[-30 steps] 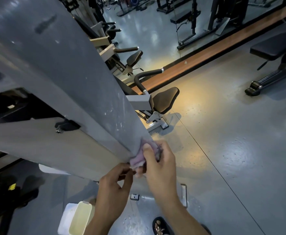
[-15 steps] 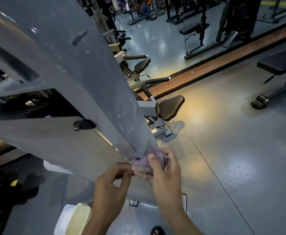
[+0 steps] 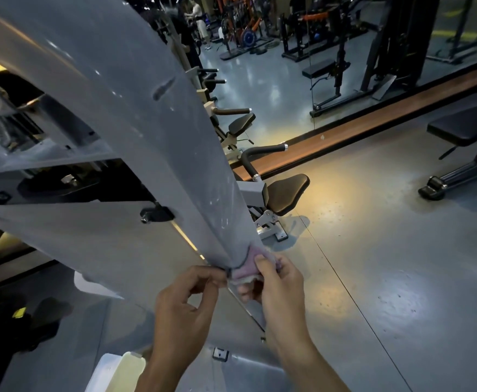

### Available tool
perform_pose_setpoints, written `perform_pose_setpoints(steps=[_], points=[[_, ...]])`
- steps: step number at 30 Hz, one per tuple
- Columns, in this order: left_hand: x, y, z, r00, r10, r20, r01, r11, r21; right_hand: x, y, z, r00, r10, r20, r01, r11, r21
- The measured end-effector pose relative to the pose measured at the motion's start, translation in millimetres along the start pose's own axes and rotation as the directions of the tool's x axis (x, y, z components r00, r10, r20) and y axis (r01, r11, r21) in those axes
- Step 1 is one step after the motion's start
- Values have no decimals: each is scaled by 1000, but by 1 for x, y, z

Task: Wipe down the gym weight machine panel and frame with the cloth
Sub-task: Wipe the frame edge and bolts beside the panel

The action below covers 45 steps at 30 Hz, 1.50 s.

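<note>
A tall grey frame post (image 3: 158, 142) of the weight machine runs from the upper left down to the middle of the view, with white specks near its lower end. A grey side panel (image 3: 96, 241) lies below and left of it. A small pink cloth (image 3: 245, 267) is wrapped against the post's lower end. My right hand (image 3: 277, 284) grips the cloth, thumb on top, pressing it to the post. My left hand (image 3: 183, 304) pinches the cloth's left edge at the post's corner with curled fingers.
A black padded seat (image 3: 287, 192) with a curved handle stands just behind the post. A black bench (image 3: 463, 142) is at the right. A white tub (image 3: 115, 372) sits on the floor below my left arm. More gym machines fill the background.
The view has tilted upward, showing more of the post and gym. Both hands stay on the cloth at the post's lower end, with the left fingers now closed on its edge.
</note>
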<state>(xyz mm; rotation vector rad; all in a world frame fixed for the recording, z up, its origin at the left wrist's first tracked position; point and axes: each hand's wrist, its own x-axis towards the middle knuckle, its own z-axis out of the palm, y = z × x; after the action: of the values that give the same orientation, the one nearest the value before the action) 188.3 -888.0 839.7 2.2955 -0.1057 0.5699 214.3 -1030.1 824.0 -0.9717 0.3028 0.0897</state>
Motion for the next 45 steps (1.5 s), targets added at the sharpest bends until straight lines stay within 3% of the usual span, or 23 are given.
perform_pose_setpoints(steps=[5, 9, 15, 22, 26, 29, 33, 39, 45], points=[[-2, -8, 8, 999, 26, 30, -25, 999, -41, -2, -17, 19, 975, -209, 81, 211, 977, -11], [-2, -15, 14, 997, 11, 70, -5, 997, -79, 10, 32, -5, 965, -251, -72, 238, 959, -150], [-22, -28, 33, 970, 0, 243, 0, 1000, 2, 29, 122, -67, 955, 3, -298, -99, 946, -307], [-30, -48, 53, 899, -95, 428, 44, 991, 127, 23, 139, -63, 962, -45, -269, -11, 979, -202], [-29, -50, 62, 876, -165, 454, 94, 980, 174, 46, 186, -87, 936, 20, -351, -125, 952, -281], [-28, -54, 66, 871, -215, 442, 129, 968, 216, 65, 225, -123, 898, 177, -403, -283, 933, -220], [-26, -58, 68, 861, -269, 431, 172, 952, 251, 96, 224, -168, 835, 122, -537, -312, 909, -278], [-31, -66, 72, 854, -306, 422, 186, 935, 302, 158, 240, -206, 853, 253, -456, -434, 829, -352], [-31, -63, 73, 859, -325, 394, 205, 926, 317, 169, 235, -177, 915, 301, -269, -391, 827, -404]])
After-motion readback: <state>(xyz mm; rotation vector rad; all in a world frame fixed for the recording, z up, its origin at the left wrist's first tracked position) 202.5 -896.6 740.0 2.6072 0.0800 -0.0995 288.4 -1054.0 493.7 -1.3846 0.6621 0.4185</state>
